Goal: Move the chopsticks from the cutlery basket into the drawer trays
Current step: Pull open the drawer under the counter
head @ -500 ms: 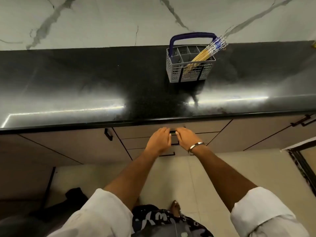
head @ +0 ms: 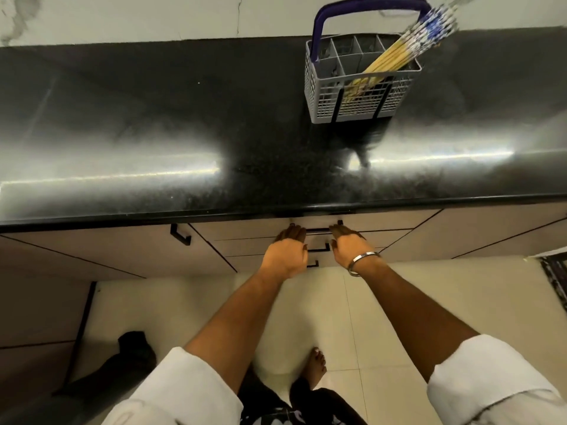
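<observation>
Both hands, left hand point(head: 287, 256) and right hand point(head: 349, 245), curl onto the top drawer handle point(head: 317, 230); finger closure is hidden. The chopsticks point(head: 408, 49) lean in the cutlery basket point(head: 362, 104) at one o'clock on the counter point(head: 153, 133). A hard yank could jolt the basket over.

A grey plastic cutlery basket point(head: 362, 84) with a dark blue handle stands upright near the table's back edge, towards the right. A bundle of yellow chopsticks point(head: 408, 47) with blue-and-white patterned tops leans rightward from its front right compartment. The drawer point(head: 245, 231) below the table's front edge is shut.
</observation>
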